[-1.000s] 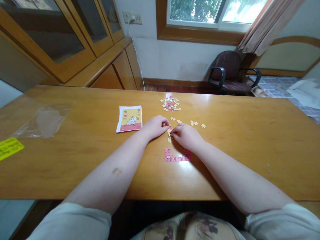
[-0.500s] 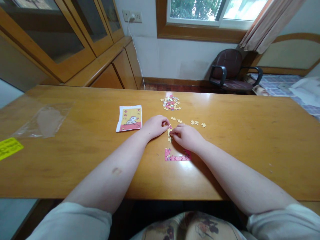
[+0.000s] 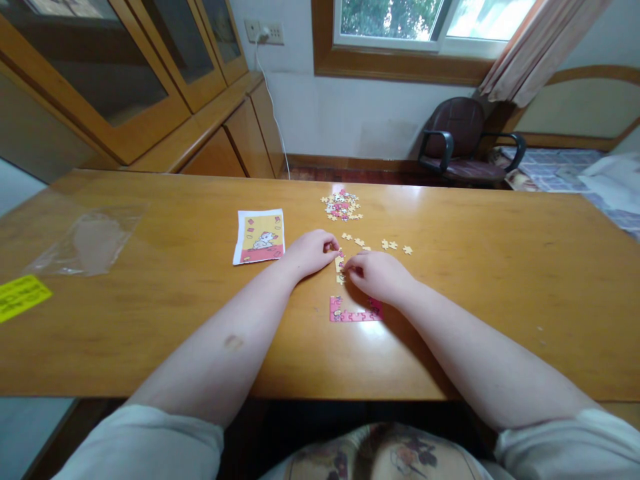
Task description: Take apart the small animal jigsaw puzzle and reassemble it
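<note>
Fingers [image 3: 354,263] flank knobbed puzzle pieces [image 3: 339,263] on glossy wood [image 3: 480,267].

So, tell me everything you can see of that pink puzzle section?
The pink puzzle section is a row of interlocked pieces, seemingly printed card, straight edge along the near side. Both ends turn away, making a shallow U with small printed details. It lies flat on the table. The right hand is just beyond its right end; contact is unclear.

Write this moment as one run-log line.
left hand: at yellow strip; right hand: beside yellow strip; pink puzzle section: nearer than strip; piece pile: beyond strip
</note>
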`<action>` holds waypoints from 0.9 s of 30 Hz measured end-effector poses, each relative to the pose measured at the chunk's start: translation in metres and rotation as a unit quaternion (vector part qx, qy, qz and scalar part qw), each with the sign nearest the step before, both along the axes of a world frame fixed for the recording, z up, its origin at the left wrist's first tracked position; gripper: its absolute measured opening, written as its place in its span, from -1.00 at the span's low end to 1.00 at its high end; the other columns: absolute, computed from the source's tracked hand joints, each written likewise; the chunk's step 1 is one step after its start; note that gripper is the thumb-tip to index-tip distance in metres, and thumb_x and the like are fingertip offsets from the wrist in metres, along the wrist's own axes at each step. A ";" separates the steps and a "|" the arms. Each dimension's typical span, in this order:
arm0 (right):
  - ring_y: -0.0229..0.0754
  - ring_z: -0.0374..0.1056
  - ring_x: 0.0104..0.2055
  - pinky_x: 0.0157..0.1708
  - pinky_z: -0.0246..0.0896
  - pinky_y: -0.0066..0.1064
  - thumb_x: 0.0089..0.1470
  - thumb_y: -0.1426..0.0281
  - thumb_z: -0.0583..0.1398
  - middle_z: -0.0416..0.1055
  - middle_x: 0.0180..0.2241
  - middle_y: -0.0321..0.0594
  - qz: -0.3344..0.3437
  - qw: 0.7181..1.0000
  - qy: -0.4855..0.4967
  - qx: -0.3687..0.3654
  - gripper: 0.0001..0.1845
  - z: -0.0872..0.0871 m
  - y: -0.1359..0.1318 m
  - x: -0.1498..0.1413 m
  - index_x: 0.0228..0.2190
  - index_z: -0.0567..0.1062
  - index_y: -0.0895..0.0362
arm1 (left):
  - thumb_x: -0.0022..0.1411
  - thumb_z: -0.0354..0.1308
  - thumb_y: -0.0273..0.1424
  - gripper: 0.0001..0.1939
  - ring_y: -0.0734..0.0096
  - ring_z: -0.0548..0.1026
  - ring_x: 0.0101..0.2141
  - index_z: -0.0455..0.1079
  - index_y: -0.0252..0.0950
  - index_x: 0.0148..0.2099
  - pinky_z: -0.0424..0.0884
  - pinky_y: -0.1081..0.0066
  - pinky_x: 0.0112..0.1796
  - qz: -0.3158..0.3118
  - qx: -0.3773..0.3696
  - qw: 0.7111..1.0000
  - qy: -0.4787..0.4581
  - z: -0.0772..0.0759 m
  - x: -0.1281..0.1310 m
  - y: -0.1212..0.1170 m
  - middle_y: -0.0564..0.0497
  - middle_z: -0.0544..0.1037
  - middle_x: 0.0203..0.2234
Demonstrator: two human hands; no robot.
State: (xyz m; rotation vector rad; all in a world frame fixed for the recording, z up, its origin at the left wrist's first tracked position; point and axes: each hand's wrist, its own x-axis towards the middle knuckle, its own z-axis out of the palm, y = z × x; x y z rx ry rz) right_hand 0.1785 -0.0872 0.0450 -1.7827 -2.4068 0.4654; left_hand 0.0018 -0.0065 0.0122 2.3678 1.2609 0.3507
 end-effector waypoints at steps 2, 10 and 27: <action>-0.12 0.44 -0.24 -0.26 0.22 -0.39 0.13 0.40 0.09 0.56 -0.23 -0.16 0.019 1.000 -0.014 -0.006 -0.70 0.000 0.000 0.000 -0.23 0.61 0.02 | 0.15 0.11 -0.26 -0.78 0.33 0.45 -0.34 0.51 -0.24 -0.27 0.34 0.36 -0.30 0.000 0.001 1.000 -0.001 0.000 0.000 0.000 -0.01 0.51 -0.38; -0.09 0.46 -0.20 -0.27 0.21 -0.40 0.14 0.20 0.16 0.57 -0.22 -0.19 0.071 0.997 -0.037 -0.018 -0.74 -0.002 -0.002 -0.003 -0.21 0.60 -0.03 | 0.15 0.12 -0.26 -0.80 0.33 0.44 -0.35 0.51 -0.24 -0.28 0.32 0.36 -0.31 0.002 -0.002 1.000 -0.005 0.002 0.000 -0.001 0.00 0.50 -0.38; -0.12 0.48 -0.18 -0.24 0.25 -0.43 0.11 0.26 0.16 0.58 -0.18 -0.25 0.072 0.994 -0.061 -0.062 -0.71 0.002 0.000 0.001 -0.15 0.61 -0.06 | 0.16 0.12 -0.28 -0.80 0.34 0.44 -0.35 0.51 -0.25 -0.27 0.32 0.38 -0.30 0.006 -0.007 1.000 -0.002 0.004 0.001 -0.003 0.00 0.50 -0.38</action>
